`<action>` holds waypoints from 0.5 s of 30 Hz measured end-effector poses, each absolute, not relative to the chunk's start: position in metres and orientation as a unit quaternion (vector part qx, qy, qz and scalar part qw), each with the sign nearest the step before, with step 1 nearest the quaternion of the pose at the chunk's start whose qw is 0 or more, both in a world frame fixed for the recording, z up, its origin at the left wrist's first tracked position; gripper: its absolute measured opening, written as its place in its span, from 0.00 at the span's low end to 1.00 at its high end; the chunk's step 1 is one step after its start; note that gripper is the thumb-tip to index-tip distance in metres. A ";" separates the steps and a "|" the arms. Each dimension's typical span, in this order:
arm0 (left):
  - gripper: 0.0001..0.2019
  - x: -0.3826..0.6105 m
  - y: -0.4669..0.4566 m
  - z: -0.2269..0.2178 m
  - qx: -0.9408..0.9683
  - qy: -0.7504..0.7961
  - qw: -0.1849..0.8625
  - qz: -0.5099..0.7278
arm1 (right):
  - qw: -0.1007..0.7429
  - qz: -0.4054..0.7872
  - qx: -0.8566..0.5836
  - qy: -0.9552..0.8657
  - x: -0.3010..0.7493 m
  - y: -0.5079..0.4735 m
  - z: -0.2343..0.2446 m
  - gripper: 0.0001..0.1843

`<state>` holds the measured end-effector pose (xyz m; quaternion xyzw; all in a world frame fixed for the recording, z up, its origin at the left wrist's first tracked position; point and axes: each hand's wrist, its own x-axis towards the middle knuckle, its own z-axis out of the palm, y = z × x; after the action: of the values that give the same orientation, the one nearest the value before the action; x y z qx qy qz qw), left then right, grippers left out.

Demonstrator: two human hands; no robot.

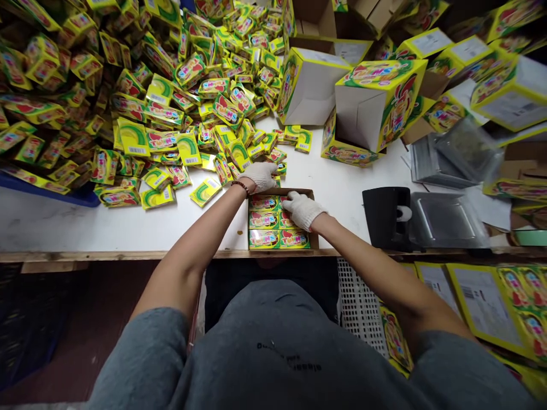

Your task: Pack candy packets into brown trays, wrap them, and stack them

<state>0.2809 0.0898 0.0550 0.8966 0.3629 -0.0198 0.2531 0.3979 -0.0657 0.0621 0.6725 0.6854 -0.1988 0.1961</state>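
Note:
A shallow open carton [315,242] sits at the table's front edge, with small yellow-green packs [264,239] set in rows inside. My right hand [304,212], in a white knit glove, reaches over the carton's right side. Its fingers are apart and rest on the packs near the far end. Just beyond the carton's far left corner is my left hand [260,176], also gloved, with a beaded bracelet at the wrist. Its fingers are drawn together among loose packs [281,168]; whatever they hold is hidden. A single loose pack [205,192] lies left of the carton.
A large heap of the same packs [192,71] covers the back left, partly over a blue tray [81,195]. Tall printed display boxes [363,105] stand at the back right. A black tape dispenser [384,219] and clear plastic trays [448,219] are to the right.

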 end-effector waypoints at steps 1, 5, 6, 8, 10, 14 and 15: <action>0.08 0.279 0.092 0.055 0.895 0.363 0.259 -0.011 | 0.170 -0.210 0.672 0.689 0.401 -0.068 0.060 0.23; 0.05 0.253 0.085 0.069 0.839 0.405 0.305 0.195 | -0.080 -0.231 0.687 0.684 0.407 -0.078 0.053 0.22; 0.07 0.244 0.078 0.073 0.805 0.415 0.336 0.259 | -0.162 -0.228 0.694 0.663 0.406 -0.081 0.053 0.24; 0.12 0.226 0.054 0.081 0.732 0.405 0.425 0.345 | -0.295 -0.236 0.697 0.610 0.401 -0.085 0.055 0.29; 0.15 0.210 0.025 0.081 0.678 0.366 0.525 0.361 | -0.358 -0.292 0.674 0.577 0.394 -0.088 0.060 0.30; 0.15 0.185 -0.005 0.059 0.637 0.370 0.595 0.323 | -0.291 -0.392 0.649 0.583 0.386 -0.094 0.062 0.17; 0.15 0.181 -0.002 0.051 0.629 0.400 0.582 0.326 | -0.252 -0.396 0.656 0.591 0.384 -0.096 0.060 0.14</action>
<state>0.1805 -0.0023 0.0512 0.6287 0.3998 0.3264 0.5817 0.3840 -0.0964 0.0599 0.6558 0.5913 -0.3957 -0.2525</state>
